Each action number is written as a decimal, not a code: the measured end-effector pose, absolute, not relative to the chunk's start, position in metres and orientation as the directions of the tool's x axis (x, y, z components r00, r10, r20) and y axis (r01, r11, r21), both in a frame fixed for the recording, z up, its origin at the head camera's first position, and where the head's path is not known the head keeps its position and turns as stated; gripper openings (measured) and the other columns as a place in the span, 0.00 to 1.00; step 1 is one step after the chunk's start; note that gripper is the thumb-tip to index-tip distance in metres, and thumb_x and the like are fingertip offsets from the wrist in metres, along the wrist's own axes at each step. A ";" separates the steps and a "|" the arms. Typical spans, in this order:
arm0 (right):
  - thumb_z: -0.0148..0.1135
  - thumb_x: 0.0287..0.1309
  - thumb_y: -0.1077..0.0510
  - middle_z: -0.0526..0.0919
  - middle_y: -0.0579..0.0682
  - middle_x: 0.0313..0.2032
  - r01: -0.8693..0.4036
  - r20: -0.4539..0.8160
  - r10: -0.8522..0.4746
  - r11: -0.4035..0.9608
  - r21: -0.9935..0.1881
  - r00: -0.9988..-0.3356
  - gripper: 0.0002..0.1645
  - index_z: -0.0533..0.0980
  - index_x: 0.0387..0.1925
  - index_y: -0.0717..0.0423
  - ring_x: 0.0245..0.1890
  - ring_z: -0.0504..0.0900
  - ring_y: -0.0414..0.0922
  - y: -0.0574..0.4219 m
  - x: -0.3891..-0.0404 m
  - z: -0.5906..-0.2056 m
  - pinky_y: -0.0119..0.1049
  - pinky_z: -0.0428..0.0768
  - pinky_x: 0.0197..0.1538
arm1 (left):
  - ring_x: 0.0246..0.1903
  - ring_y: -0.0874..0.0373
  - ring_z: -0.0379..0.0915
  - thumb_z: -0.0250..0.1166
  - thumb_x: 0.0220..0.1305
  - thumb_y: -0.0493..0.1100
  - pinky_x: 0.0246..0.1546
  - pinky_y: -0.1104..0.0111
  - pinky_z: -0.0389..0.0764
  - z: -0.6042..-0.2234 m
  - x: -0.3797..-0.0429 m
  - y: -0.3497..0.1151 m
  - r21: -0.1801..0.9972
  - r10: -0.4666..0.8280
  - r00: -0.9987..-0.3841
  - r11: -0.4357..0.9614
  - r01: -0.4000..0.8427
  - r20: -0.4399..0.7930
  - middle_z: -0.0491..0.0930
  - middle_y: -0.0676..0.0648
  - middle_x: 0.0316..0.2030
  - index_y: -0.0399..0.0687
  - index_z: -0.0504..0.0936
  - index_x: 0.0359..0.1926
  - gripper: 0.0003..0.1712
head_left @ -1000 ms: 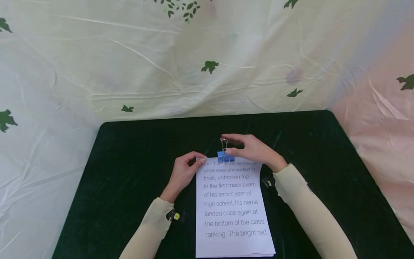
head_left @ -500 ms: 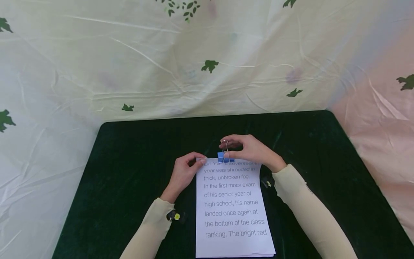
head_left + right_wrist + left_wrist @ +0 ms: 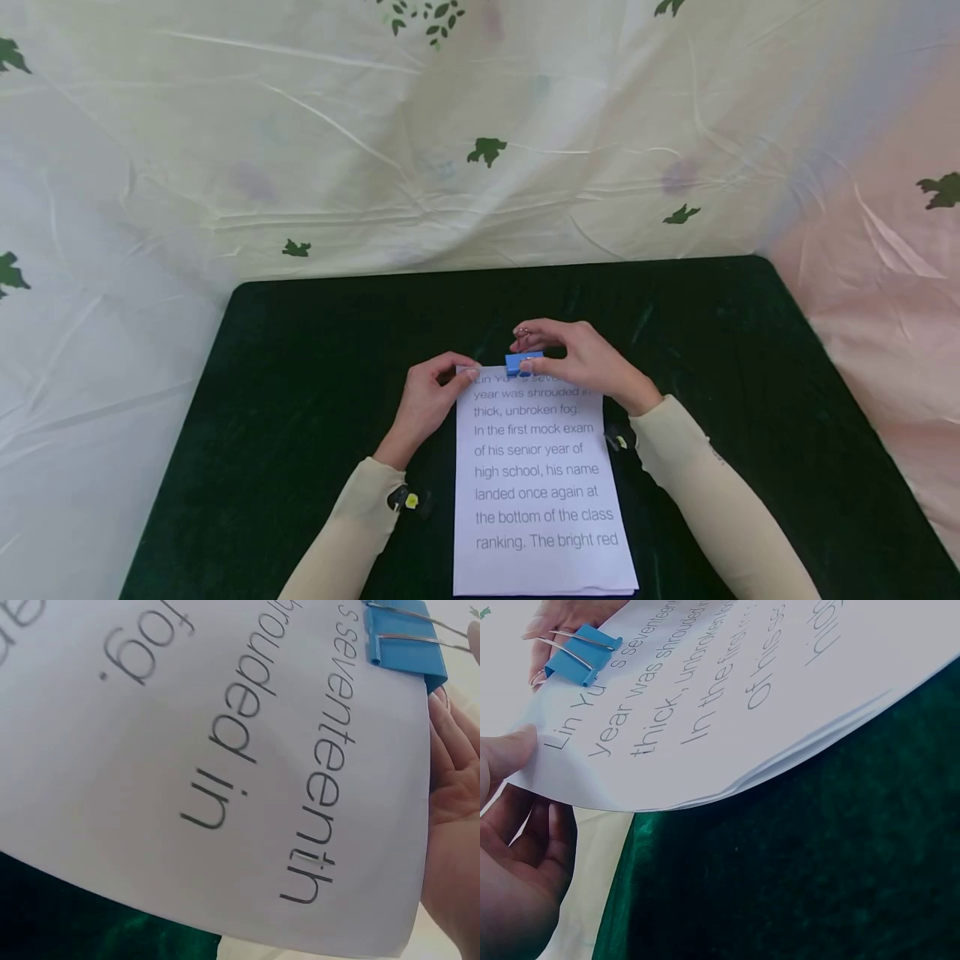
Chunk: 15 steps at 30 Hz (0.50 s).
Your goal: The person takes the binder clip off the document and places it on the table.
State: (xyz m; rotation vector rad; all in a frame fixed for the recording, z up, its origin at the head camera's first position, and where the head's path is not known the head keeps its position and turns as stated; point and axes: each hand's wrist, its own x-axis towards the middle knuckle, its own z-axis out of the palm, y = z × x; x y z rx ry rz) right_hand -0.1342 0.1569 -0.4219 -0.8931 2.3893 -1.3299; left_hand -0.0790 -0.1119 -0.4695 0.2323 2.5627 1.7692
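A stack of white printed sheets (image 3: 540, 575) lies lengthwise before me, its top end lifted and several layers showing along the side in the left wrist view. My left hand (image 3: 426, 402) pinches the top left corner, thumb (image 3: 516, 754) above and fingers curled below. At the middle of the top edge a blue binder clip (image 3: 513, 364) bites the sheets. My right hand (image 3: 596, 360) holds the clip, thumb at its front and fingers behind the edge. In the right wrist view the clip (image 3: 409, 646) has its front wire handle (image 3: 420, 637) pointing away from the text.
Dark green velvet cloth (image 3: 322, 358) covers the table beneath the sheets. Behind it hangs a pale curtain (image 3: 360, 167) with green leaf shapes. Small dark devices sit at both wrists, one (image 3: 399, 498) by the left sleeve.
My right thumb has swung the clip's front wire handle up off the paper toward the far side. The right hand has lowered slightly. My left hand keeps its pinch in place.
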 end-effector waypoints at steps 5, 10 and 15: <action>0.69 0.68 0.52 0.87 0.47 0.55 -0.408 0.096 -0.608 0.399 -0.821 -0.788 0.28 0.76 0.65 0.55 0.57 0.84 0.47 0.158 -0.133 -0.424 0.58 0.74 0.65 | 0.37 0.56 0.77 0.68 0.72 0.43 0.41 0.63 0.76 -0.470 -0.082 -0.110 0.929 0.126 -0.990 0.353 0.111 0.070 0.86 0.52 0.40 0.51 0.89 0.47 0.06; 0.70 0.67 0.50 0.87 0.45 0.54 -0.419 0.123 -0.587 0.401 -0.815 -0.800 0.27 0.77 0.64 0.51 0.56 0.85 0.46 0.159 -0.133 -0.425 0.57 0.75 0.64 | 0.37 0.56 0.78 0.68 0.72 0.43 0.41 0.62 0.77 -0.472 -0.084 -0.109 0.926 0.118 -0.990 0.362 0.111 0.073 0.86 0.53 0.40 0.51 0.89 0.46 0.06; 0.70 0.67 0.51 0.87 0.42 0.53 -0.444 0.170 -0.577 0.375 -0.814 -0.799 0.24 0.80 0.62 0.49 0.55 0.85 0.44 0.160 -0.134 -0.427 0.55 0.76 0.64 | 0.37 0.55 0.77 0.68 0.71 0.43 0.41 0.61 0.77 -0.471 -0.085 -0.107 0.924 0.111 -0.992 0.369 0.102 0.065 0.86 0.53 0.40 0.52 0.89 0.46 0.06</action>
